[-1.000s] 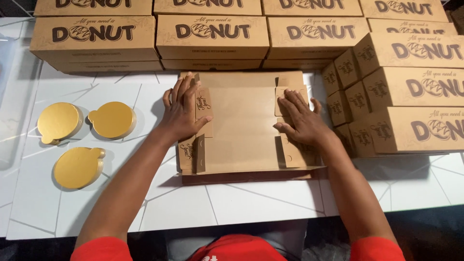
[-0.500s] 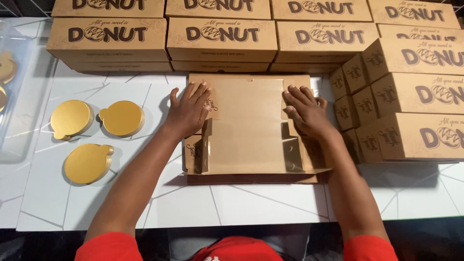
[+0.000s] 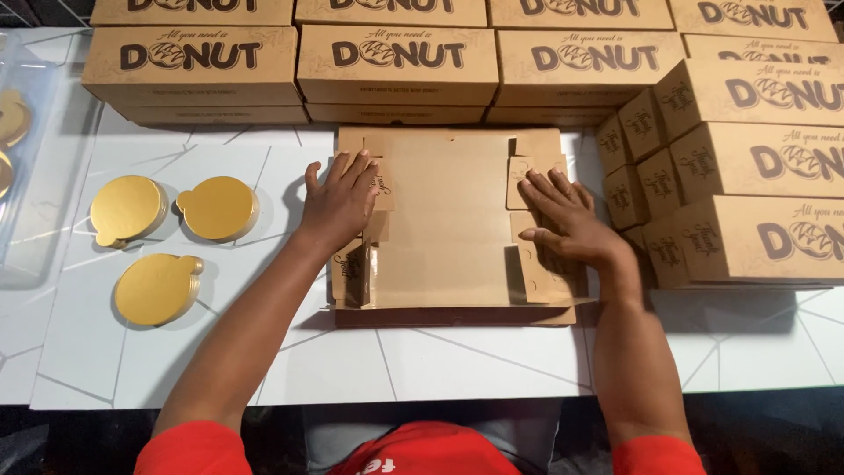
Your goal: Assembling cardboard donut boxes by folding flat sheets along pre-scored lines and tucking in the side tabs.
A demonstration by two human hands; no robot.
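1. A flat, unfolded brown cardboard box blank (image 3: 444, 220) is seen lying on the white table (image 3: 440, 369), near the middle of the scene, just in front of a far row of finished boxes.
2. The left hand (image 3: 341, 200) is laid palm down on the blank's left side flap (image 3: 378, 180); its fingers are spread and flat, pressing rather than clasping anything.
3. The right hand (image 3: 567, 215) is laid likewise on the right side flap (image 3: 527, 185), fingers splayed and released, nothing being gripped.
4. The step in hand is judged to be the forming of the box: the side flaps are being pressed along their creases, and the near-left corner (image 3: 356, 273) is already partly raised.
5. The next move is judged to call for both side walls to be lifted evenly, with the tabs tucked into their slots so that the far panel does not spring back.
6. Three round gold cake boards (image 3: 163, 237) are seen on the left of the table, well apart from the hands.
7. Stacks of folded brown boxes (image 3: 747, 167) are piled to the right, just beside the right wrist, and more (image 3: 396, 62) along the far edge.
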